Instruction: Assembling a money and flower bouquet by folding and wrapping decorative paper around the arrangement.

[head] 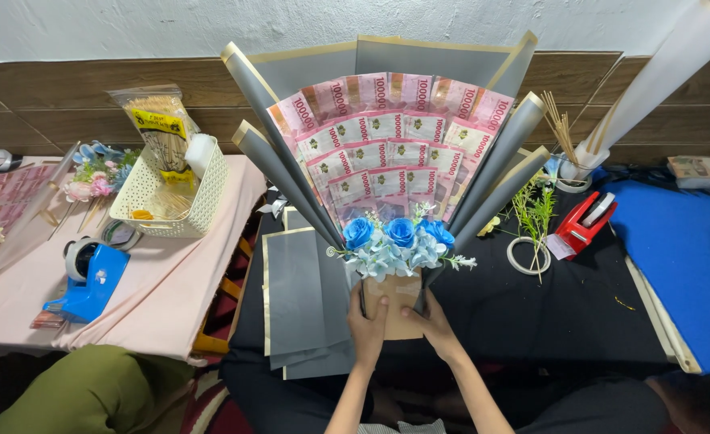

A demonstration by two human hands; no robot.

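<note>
Both hands wrapped around the brown paper base (393, 305) of a banknote bouquet (391, 153), left hand (368, 329) on the left flank with fingers curled against the paper, right hand (430, 325) on the right flank with thumb laid across the front, together clamping the handle upright over a black cloth (532, 313). Directly above the grip, three blue roses (399, 232) with pale blue filler blooms and small white sprigs already seated. Higher up, pink banknotes fanned in overlapping rows, apparently complete. Flanking the fan on either side and behind it, grey wrapping sheets (275, 128) with gold edging already folded in. Judged from this, the bouquet largely assembled: notes, flowers and outer wrap in place. Seemingly left: securing the handle, since no ribbon or tape visible around the brown paper where the fingers press. Just left of the grip, spare grey sheets (307, 297) lying flat on the cloth, unused. To the right of the grip, a ring of tape (528, 255), green sprigs and a red tape dispenser (584, 221). Well off to the left, a blue tape dispenser (90, 281) and a cream basket (170, 193) of sticks on a pink cloth.
</note>
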